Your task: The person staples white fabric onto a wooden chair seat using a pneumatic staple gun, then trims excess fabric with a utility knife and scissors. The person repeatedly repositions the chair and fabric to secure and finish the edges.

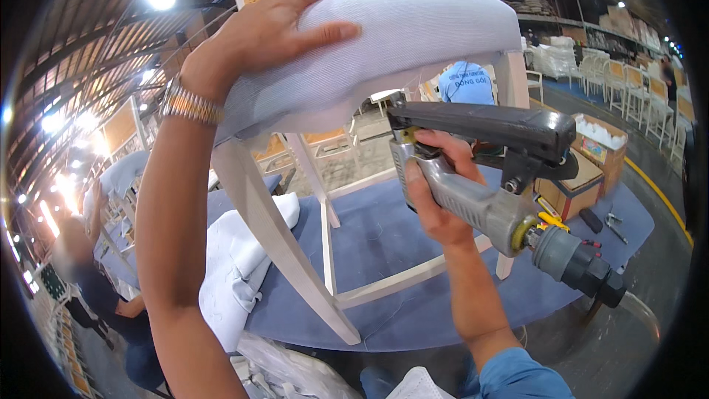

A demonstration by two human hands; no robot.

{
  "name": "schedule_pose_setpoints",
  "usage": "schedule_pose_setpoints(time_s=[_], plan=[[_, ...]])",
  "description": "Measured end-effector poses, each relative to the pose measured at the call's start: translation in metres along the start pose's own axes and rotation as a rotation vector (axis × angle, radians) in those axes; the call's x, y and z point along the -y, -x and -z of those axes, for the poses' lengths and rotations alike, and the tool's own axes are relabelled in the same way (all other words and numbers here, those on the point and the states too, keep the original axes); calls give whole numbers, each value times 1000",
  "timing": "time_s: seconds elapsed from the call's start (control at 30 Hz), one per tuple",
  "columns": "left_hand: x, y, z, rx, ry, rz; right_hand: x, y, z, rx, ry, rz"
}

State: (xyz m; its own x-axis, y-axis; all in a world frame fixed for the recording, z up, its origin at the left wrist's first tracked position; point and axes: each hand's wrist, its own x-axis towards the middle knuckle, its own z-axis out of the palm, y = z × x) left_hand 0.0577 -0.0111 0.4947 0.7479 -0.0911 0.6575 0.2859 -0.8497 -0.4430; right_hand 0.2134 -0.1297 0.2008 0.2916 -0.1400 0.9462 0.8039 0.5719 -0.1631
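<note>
A pale wooden chair (277,229) stands in front of me, its padded seat (421,33) covered in light blue-grey fabric. My left hand (273,33) lies on top of the seat's left side, thumb stretched out over the cloth and fingers reaching to the far side. In my right hand (443,185) is a grey pneumatic staple gun (480,203), the fingers wrapped round its handle. The gun's nose points left, just under the seat's lower edge, where loose fabric hangs; I cannot tell whether they touch. An air hose (639,314) runs from its rear coupling.
Under the chair spreads a blue-covered table (399,314). Folded pale fabric (233,258) lies at its left, and cardboard boxes (569,188) with several hand tools at its right. Co-workers sit or stand at the left (111,303) and behind the chair. Rows of chairs (628,85) line the right.
</note>
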Motion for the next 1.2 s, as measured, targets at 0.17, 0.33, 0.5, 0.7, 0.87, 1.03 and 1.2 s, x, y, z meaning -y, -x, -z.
schedule_pose_setpoints(time_s=[0.17, 0.33, 0.5, 0.7, 0.87, 1.03, 1.2], plan=[[-16, 27, -26, -282, -247, -216, -3, -6, -26, 15, 40, 43], [-32, 37, -27, -299, -355, -146, -1, -6, -46, 14, 64, 58], [-38, 42, -33, -355, -437, -144, -2, -8, -55, 9, 78, 64], [-46, 46, -36, -338, -462, -71, -3, -13, -56, 15, 85, 66], [-48, 48, -39, -376, -452, -78, -2, -17, -57, 18, 88, 62], [-46, 45, -45, -415, -417, -80, -2, -21, -59, 12, 80, 55], [-48, 43, -46, -431, -415, -76, -2, -23, -57, 13, 77, 48]])
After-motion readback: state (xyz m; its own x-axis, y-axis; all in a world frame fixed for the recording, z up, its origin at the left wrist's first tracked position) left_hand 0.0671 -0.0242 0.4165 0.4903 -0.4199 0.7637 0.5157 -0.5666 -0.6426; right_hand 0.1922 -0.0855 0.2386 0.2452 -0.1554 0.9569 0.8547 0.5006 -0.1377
